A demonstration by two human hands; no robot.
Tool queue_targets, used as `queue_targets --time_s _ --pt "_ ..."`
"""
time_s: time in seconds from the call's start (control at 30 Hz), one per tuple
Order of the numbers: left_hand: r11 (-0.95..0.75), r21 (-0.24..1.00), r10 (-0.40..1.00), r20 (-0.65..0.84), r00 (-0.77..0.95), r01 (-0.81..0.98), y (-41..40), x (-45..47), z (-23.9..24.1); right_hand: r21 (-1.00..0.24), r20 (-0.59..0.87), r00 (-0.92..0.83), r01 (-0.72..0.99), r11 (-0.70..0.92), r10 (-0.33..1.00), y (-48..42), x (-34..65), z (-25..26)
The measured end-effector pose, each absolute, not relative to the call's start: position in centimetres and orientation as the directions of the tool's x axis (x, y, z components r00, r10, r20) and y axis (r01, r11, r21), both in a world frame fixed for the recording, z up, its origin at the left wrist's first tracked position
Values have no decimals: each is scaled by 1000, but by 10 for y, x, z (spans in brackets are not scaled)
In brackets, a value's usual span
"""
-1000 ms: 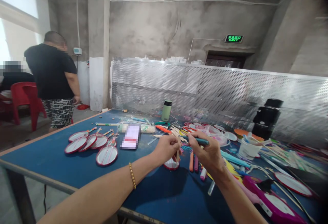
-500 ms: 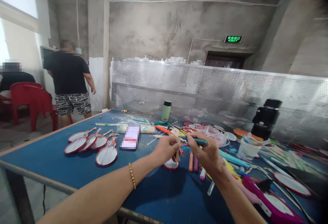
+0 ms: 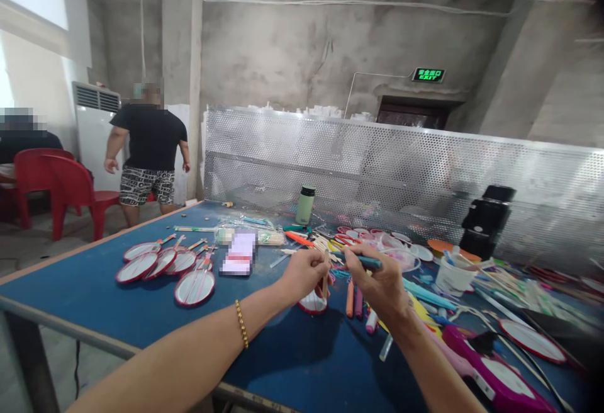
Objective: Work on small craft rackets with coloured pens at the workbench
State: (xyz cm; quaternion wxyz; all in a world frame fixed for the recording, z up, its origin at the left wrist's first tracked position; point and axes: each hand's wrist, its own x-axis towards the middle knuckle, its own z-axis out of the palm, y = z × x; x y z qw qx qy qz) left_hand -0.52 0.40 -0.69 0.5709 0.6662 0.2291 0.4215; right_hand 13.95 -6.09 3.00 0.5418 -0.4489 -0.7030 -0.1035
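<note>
1. Your left hand (image 3: 306, 271) is clamped, thumb and fingers together, on a wooden stick (image 3: 325, 281) that stands roughly upright at the near middle of the blue table (image 3: 141, 322).
2. Just below that hand is a red-rimmed disc (image 3: 313, 303) with a pale face, partly covered by your fingers; you cannot tell from this view whether the stick is joined to it.
3. Your right hand (image 3: 382, 281) is closed around a dark teal tool (image 3: 370, 262), which points left, toward the stick. Its tip is too small to make out, so whether it touches the stick cannot be told.
4. Between your forearms, near your right hand, lie an orange tube (image 3: 350, 299), a purple tube (image 3: 359, 303) and a clear stick (image 3: 385, 347).
5. To the left you have a cluster of red-rimmed discs (image 3: 162, 265), some overlapping, their handles pointing to the far side. A phone (image 3: 238, 252) lies between that cluster and your left hand.
6. Beyond your hands stands a green tumbler (image 3: 306, 204), before a perforated metal panel (image 3: 283, 148).
7. To your right are a white cup (image 3: 453, 279) holding sticks and, nearer, a magenta device (image 3: 493, 369).
8. At the far left, a person in a black shirt (image 3: 148, 136) stands beside red chairs (image 3: 78, 180).
</note>
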Motion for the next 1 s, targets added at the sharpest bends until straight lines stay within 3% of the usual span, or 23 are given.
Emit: queue_targets --time_s 1.0 --pt "-265 947 775 321 545 -181 4 -4 -7 -353 842 -20 736 578 539 -59 141 29"
